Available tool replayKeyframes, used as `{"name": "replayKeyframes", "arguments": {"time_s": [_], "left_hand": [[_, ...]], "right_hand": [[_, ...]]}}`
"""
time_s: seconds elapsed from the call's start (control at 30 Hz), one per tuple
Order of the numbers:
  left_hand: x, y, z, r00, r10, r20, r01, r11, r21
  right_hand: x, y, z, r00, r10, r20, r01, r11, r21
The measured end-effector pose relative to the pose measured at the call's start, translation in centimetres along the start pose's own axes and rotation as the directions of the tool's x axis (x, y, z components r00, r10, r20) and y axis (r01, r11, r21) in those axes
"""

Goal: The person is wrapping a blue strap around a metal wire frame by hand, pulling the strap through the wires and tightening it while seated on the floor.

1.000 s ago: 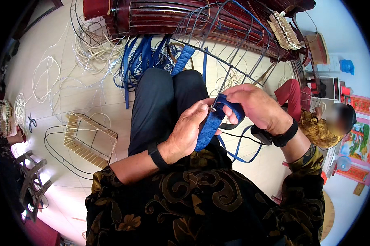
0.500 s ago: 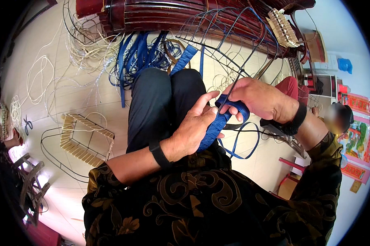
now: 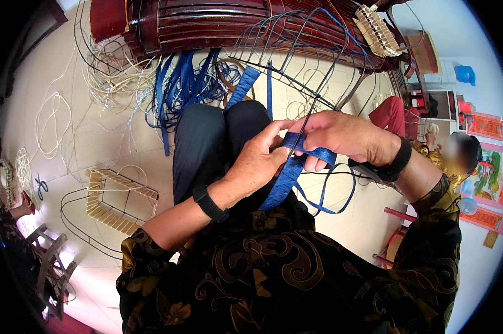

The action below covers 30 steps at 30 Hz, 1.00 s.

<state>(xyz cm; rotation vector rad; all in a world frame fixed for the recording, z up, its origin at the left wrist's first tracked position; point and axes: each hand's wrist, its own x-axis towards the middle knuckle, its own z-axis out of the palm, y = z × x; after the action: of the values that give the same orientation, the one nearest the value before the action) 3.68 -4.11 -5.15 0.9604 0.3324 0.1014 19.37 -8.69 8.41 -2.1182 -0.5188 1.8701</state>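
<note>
Above my lap, my left hand (image 3: 251, 170) grips a dark metal frame rod whose lower part is wound with blue strap (image 3: 276, 190), its thumb pressing beside the winding. My right hand (image 3: 352, 139) curls over the same rod, fingers closed on a loop of flat blue strap (image 3: 321, 153) that crosses it. The wire frame (image 3: 318, 94) extends up and away from my hands, with another blue-wrapped section (image 3: 243, 86) beyond my knees. A loose strap end hangs below my right hand.
A dark red wooden bench (image 3: 207, 25) spans the back, with blue straps (image 3: 184, 78) and pale cords (image 3: 109, 72) before it. A beige-wrapped frame (image 3: 104, 217) lies left, near scissors (image 3: 40, 186). Another person (image 3: 391, 114) sits at right; another's hand (image 3: 24, 206) shows at far left.
My right hand has moved slightly left, and the blue strap loop beneath it now lies flatter across the rod. My left hand still holds on. The whole view has shifted a little.
</note>
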Motion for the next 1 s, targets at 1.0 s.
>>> {"name": "replayKeyframes", "arguments": {"time_s": [1.0], "left_hand": [[-0.4, -1.2, 3.1, 0.785, 0.081, -0.614, -0.244, 0.951, -0.188]], "right_hand": [[4.1, 11.5, 7.7, 0.829, -0.423, -0.366, 0.56, 0.636, 0.531]]}}
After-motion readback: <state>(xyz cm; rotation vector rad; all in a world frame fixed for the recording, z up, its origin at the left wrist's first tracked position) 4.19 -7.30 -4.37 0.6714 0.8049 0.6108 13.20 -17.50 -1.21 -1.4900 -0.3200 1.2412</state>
